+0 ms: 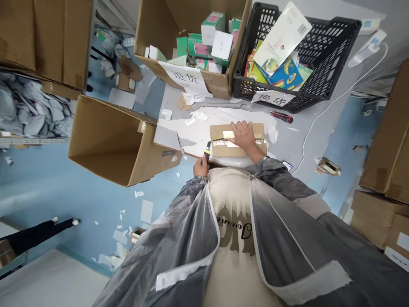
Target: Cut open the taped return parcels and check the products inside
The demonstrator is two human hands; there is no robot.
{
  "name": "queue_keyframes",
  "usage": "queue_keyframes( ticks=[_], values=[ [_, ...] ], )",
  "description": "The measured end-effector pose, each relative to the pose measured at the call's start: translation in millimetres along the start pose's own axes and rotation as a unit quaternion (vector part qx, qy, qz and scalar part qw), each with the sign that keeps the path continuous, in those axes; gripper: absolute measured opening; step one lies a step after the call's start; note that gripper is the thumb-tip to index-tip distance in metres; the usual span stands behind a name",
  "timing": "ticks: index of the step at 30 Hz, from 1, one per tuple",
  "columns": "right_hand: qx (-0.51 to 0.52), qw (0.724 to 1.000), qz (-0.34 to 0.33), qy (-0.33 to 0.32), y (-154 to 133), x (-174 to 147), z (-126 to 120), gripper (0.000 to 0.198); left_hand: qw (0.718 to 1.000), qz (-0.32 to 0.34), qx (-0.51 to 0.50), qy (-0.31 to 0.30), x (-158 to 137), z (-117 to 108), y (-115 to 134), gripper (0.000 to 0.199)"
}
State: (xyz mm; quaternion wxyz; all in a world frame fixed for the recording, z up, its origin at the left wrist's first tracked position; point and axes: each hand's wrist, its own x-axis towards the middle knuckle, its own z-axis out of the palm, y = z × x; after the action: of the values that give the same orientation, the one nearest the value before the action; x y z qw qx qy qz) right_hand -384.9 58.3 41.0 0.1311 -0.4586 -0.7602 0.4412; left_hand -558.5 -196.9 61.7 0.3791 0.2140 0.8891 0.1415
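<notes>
A flat brown cardboard box (220, 150) lies on the table, with shiny tape and a white label along its middle. My right hand (245, 137) holds it from above, the fingers bent at its far edge and the thumb across the top. Closed around a black and yellow utility knife (207, 150), my left hand (200, 166) is at the box's left side by the table's front edge. The knife's tip points away from me, close to the box's left edge; whether it touches cannot be made out.
Behind stand an open carton (220, 81) of small green and white boxes and a black crate (319, 72) of books. A red and black cutter (281, 117), paper scraps (200, 115), a white cable (308, 134) and a phone (287, 165) lie around. An empty carton (105, 145) stands left.
</notes>
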Motion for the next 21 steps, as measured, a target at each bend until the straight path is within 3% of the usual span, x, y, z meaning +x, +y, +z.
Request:
queue_keyframes(
  ticks=[4, 6, 9, 13, 17, 21],
  values=[
    [0.030, 0.999, 0.023, 0.027, -4, 7, 6, 0.074, 0.994, 0.011, 0.105, 0.008, 0, -11, -8, 0.041],
    [0.048, 0.996, 0.059, 0.043, -4, 17, 8, 0.065, 0.987, 0.011, 0.163, -0.002, 0, -15, -12, 0.036],
    [0.070, 0.989, 0.112, 0.063, -7, 41, 1, 0.066, 0.977, 0.021, 0.212, -0.012, 3, -21, -19, 0.036],
    [0.031, 0.994, 0.073, 0.078, -14, 54, -20, 0.062, 0.973, 0.055, 0.226, -0.016, 15, -24, -18, 0.038],
    [-0.075, 0.991, -0.011, 0.112, -22, 17, -24, 0.042, 0.967, 0.093, 0.238, -0.002, 31, -33, -6, 0.038],
    [-0.199, 0.975, 0.013, 0.100, -23, -35, -4, 0.034, 0.965, 0.143, 0.222, 0.001, 54, -47, 11, 0.045]
  ],
)
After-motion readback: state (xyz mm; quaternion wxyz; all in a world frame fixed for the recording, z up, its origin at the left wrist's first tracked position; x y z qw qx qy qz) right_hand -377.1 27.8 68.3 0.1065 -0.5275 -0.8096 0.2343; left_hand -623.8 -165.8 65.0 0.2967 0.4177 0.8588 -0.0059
